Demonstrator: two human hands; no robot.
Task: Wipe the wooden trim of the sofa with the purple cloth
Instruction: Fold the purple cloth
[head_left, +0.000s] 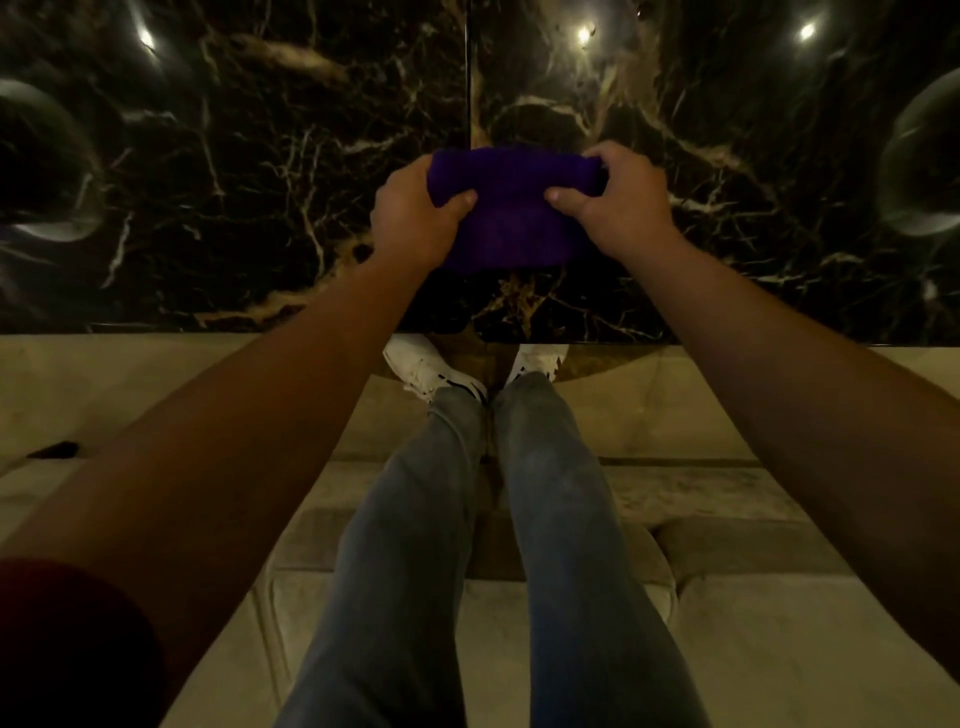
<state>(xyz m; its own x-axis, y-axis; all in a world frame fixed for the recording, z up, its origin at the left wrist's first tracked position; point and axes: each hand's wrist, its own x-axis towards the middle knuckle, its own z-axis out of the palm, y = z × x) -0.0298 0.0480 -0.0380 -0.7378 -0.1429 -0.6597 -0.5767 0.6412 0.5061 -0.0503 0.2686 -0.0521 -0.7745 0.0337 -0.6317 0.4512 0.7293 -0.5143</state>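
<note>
No words, numbers or signs to read anywhere. Nothing written on the purple cloth (511, 208), the dark counter (234, 156) or the white shoes (431, 366).

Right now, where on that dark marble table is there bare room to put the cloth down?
Bare marble table spreads wide either side of the purple cloth. Further out sit faint glassy round shapes, one at the left edge, one at the right. The middle is crowded: left hand and right hand grip the cloth.
</note>
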